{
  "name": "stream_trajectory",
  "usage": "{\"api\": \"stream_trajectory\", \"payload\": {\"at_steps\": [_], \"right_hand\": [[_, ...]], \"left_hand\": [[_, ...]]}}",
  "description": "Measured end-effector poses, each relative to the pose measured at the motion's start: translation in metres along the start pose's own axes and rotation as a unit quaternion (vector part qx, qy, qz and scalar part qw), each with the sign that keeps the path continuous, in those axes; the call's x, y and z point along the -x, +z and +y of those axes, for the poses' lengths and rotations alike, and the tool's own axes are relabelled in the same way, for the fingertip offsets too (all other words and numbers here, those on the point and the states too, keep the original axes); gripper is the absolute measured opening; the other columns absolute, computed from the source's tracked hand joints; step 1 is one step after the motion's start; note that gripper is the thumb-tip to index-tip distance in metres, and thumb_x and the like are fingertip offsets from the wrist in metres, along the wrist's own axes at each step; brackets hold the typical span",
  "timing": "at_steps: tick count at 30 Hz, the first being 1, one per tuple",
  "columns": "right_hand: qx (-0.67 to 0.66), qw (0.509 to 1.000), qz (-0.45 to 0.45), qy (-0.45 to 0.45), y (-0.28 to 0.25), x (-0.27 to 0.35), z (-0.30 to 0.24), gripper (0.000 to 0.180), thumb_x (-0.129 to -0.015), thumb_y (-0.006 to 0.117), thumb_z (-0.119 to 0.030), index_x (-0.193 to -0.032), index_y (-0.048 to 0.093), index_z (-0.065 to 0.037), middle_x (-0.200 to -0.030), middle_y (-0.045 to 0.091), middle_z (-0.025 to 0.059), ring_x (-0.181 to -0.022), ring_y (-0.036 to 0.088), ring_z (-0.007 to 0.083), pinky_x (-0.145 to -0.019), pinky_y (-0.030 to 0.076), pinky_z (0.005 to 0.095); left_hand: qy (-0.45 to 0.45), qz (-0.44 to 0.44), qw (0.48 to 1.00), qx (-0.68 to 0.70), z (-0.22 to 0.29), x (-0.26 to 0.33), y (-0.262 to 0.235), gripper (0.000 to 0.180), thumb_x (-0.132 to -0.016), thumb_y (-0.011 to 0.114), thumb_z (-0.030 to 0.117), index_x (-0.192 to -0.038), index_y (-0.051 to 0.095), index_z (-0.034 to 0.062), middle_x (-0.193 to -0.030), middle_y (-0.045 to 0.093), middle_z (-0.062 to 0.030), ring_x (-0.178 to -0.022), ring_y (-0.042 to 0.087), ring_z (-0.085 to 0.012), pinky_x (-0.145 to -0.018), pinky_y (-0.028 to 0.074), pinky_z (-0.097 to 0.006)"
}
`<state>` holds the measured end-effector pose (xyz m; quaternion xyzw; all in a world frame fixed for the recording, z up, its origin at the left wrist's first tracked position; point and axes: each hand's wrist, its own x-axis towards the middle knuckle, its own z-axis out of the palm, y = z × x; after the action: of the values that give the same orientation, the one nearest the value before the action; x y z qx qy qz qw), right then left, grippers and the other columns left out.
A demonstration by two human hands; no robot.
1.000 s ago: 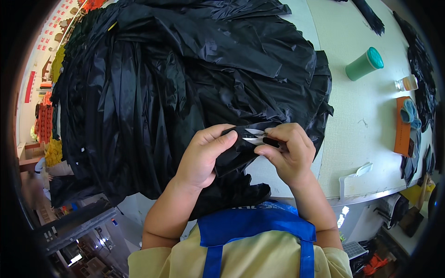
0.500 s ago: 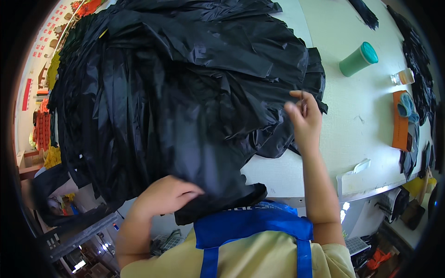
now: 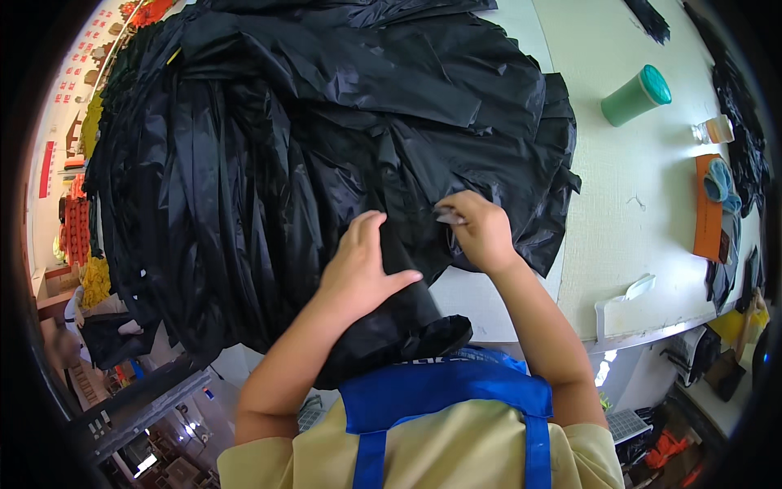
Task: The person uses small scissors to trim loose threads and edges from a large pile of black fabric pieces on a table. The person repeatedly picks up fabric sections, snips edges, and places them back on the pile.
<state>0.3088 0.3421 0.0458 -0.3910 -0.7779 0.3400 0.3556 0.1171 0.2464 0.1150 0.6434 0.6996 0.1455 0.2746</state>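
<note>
A large heap of shiny black fabric (image 3: pixel 269 147), in many long folds, covers the left and middle of the pale table. My left hand (image 3: pixel 355 273) lies on a near fold of it, fingers stretched out and thumb spread toward the right. My right hand (image 3: pixel 482 232) is closed over the fabric a little farther right. Between its thumb and fingers pokes a small grey, metal-looking tool (image 3: pixel 448 216), mostly hidden by the fingers, so its kind is unclear. One rolled black end (image 3: pixel 444 332) hangs at the table's near edge against my blue apron (image 3: pixel 440 395).
On the right of the table (image 3: pixel 582 269) stand a green lidded cup (image 3: pixel 635 96), a small jar (image 3: pixel 713 130) and an orange box (image 3: pixel 707 208) with a blue cloth ring (image 3: pixel 718 181). A white plastic piece (image 3: pixel 640 285) lies near the edge. Another person (image 3: pixel 75 314) is at far left.
My left hand has moved up and right onto the fabric, its fingers spreading. My right hand has come left and down over the fabric. The blurred fold between them now lies still.
</note>
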Motion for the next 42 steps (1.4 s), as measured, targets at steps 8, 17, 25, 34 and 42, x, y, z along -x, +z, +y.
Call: {"api": "stream_trajectory", "payload": {"at_steps": [8,17,25,34,42], "right_hand": [[-0.186,0.958,0.073,0.205,-0.020,-0.024,-0.056,0.002,-0.087,0.055,-0.001,-0.087,0.057,0.001,-0.064,0.048,0.0064,-0.061,0.040,0.0087,-0.056,0.038,0.0239],[-0.228,0.954,-0.165,0.102,-0.059,-0.040,-0.057,0.011,-0.088,0.058,-0.007,-0.082,0.057,0.002,-0.074,0.051,0.0042,-0.068,0.044,0.0130,-0.064,0.038,0.0259],[-0.130,0.990,-0.052,0.000,-0.055,-0.032,-0.079,0.042,-0.066,0.081,-0.022,-0.099,0.061,-0.005,-0.097,0.051,0.0079,-0.080,0.053,0.0191,-0.070,0.044,0.0274],[-0.330,0.927,-0.146,0.103,-0.063,-0.033,-0.070,0.018,-0.092,0.055,-0.012,-0.078,0.056,0.000,-0.068,0.048,-0.0012,-0.065,0.040,0.0074,-0.060,0.037,0.0243],[-0.288,0.949,-0.055,0.114,-0.057,-0.032,-0.081,0.019,-0.090,0.060,-0.014,-0.100,0.053,-0.001,-0.080,0.049,-0.0001,-0.071,0.042,0.0060,-0.064,0.036,0.0216]], "left_hand": [[0.137,0.230,0.952,0.146,0.037,-0.012,0.018,0.107,-0.055,0.086,0.047,-0.130,0.025,0.0020,-0.138,0.025,-0.0217,-0.123,0.034,-0.0373,-0.099,0.035,-0.047],[0.080,0.133,0.967,0.203,0.052,-0.010,-0.065,0.016,-0.090,0.056,0.010,-0.102,0.062,0.0014,-0.077,0.061,-0.0092,-0.062,0.056,-0.0146,-0.063,0.045,-0.024],[0.014,0.101,0.941,0.323,0.035,-0.018,-0.065,0.016,-0.096,0.053,0.018,-0.098,0.060,0.0041,-0.066,0.045,0.0058,-0.058,0.035,-0.0011,-0.054,0.032,-0.019],[0.106,-0.003,0.953,0.284,0.038,-0.019,-0.068,0.020,-0.089,0.063,0.018,-0.092,0.063,-0.0013,-0.082,0.060,-0.0023,-0.067,0.050,-0.0105,-0.066,0.040,-0.023],[-0.035,-0.069,0.863,0.500,0.031,-0.013,-0.057,0.036,-0.099,0.048,0.026,-0.071,0.056,0.0039,-0.066,0.038,0.0100,-0.064,0.032,-0.0016,-0.055,0.028,-0.021]]}}
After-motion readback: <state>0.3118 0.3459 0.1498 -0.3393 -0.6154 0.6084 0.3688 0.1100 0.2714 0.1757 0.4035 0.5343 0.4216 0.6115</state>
